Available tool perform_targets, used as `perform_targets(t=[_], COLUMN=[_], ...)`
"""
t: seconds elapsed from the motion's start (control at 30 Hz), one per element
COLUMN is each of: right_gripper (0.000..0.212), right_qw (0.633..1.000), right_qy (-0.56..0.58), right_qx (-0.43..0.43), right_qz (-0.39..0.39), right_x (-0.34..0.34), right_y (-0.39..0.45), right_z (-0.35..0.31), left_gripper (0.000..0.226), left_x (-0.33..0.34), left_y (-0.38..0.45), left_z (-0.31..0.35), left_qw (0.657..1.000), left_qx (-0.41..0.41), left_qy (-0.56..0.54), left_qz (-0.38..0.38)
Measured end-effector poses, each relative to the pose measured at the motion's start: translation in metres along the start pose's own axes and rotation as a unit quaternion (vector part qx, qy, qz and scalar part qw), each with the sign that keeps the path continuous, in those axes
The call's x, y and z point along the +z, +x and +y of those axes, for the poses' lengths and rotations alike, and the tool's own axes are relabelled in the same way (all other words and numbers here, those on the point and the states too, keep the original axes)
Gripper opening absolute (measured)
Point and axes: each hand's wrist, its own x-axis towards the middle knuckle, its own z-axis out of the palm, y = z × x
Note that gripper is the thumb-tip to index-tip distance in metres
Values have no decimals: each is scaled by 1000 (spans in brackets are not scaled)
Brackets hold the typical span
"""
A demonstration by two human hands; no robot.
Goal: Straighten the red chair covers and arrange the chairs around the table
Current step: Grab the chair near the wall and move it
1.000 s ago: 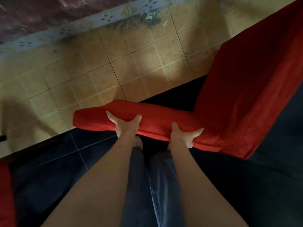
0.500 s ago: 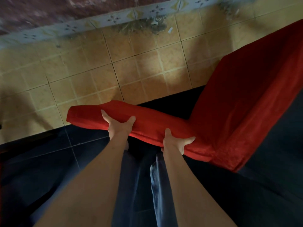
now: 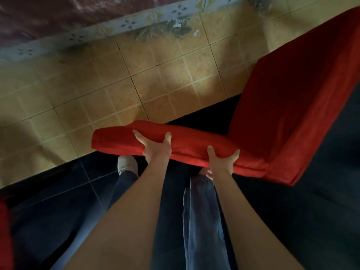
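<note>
Looks to me like some kind of banquet or dining hall, or maybe a lived-in home, I can't really pin it down. Main clue is the chair with a red fabric cover (image 3: 282,121), the sort you see at catered events. Just beyond the fingers (image 3: 138,135) there's a tan tiled floor (image 3: 155,82) with pale grout, and farther out a strip of patterned border tile (image 3: 124,24) with grime piled against it. Nearer than the fingers the floor goes to dark tile (image 3: 64,191). Dim lighting overall.

Tan floor tiles (image 3: 167,78) give way to dark tiles (image 3: 58,191) nearer the camera; a patterned pale border (image 3: 124,26) runs along the reddish wall (image 3: 58,14).
</note>
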Motion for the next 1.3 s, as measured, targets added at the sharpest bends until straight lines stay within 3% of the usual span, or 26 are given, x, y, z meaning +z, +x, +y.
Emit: perform_targets(t=[0.13,0.27,0.43,0.53,0.6,0.7,0.87,1.1,1.3], right_gripper=[102,92,82,81,83,88,102,105,107], right_qw=[989,952,911,869,833,783,740,703,688], right_qy=[-136,-261,-341,-416,-466,-525,-582,-603,-597], right_qx=[-56,-157,-230,-267,-298,-333,-334,-375,-411], right_qz=[-13,-13,-20,-1,10,-7,-43,-33,-2], right_x=[1,12,49,76,94,117,136,136,134], right_y=[-18,-40,-70,-83,-88,-88,-79,-53,-45], right_z=[3,-1,-22,-33,-37,-39,-33,-33,-25], left_gripper=[99,84,59,54,59,72,90,103,114], left_x=[-19,-61,-119,-148,-161,-169,-164,-153,-155], left_y=[3,15,43,67,84,108,130,148,150], left_z=[-16,-38,-52,-53,-50,-45,-38,-37,-45], left_qw=[994,972,947,893,856,820,835,839,818], left_qx=[81,185,299,401,443,455,444,461,499], left_qy=[9,72,103,200,259,346,308,273,270], left_qz=[-75,-129,-61,39,61,9,-105,-95,-89])
